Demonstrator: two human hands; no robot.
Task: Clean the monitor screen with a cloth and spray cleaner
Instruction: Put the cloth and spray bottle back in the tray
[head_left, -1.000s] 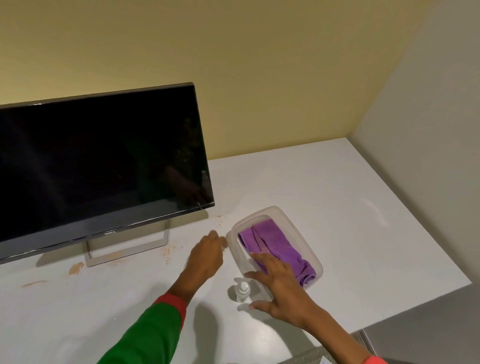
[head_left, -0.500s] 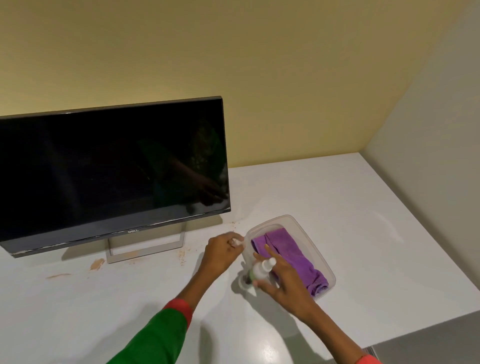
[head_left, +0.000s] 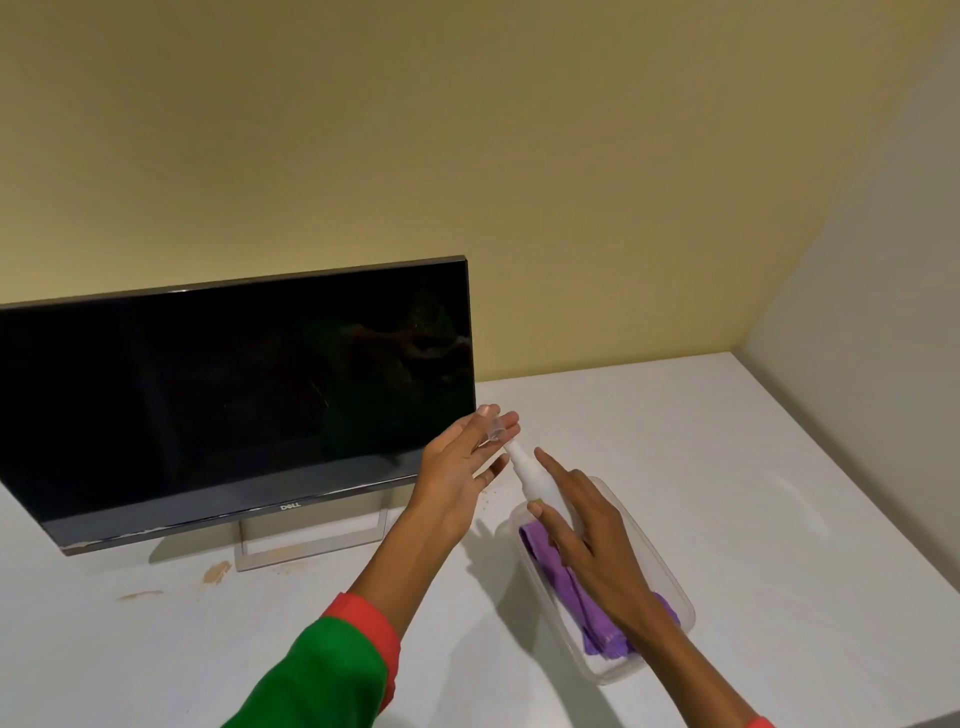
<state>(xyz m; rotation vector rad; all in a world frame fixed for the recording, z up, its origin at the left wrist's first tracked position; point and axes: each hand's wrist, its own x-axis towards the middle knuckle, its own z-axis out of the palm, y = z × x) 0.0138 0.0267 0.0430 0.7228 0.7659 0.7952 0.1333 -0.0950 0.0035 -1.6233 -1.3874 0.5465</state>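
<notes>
A small white spray bottle (head_left: 531, 475) is held in the right hand (head_left: 587, 525), tilted so that its nozzle end points toward the monitor (head_left: 234, 400). The thumb and palm are closed around the bottle's body, while the index finger is stretched out along it. The clear cap (head_left: 493, 432) is pinched lightly between the fingertips of the left hand (head_left: 457, 467), whose other fingers are spread loosely; the cap is seen just above the nozzle, and it cannot be told whether it is fully separated.

The step in hand is judged to be the uncapping of the sprayer. The purple cloth (head_left: 576, 587) is not yet taken: it lies folded in a clear plastic container (head_left: 675, 613) directly below the right hand, on the white desk (head_left: 727, 467).

For the next move, the cap must be put aside near the left hand, so that this hand is free for the cloth. The cleaner is then to be sprayed, preferably on the cloth, because liquid may run down the dark screen.
</notes>
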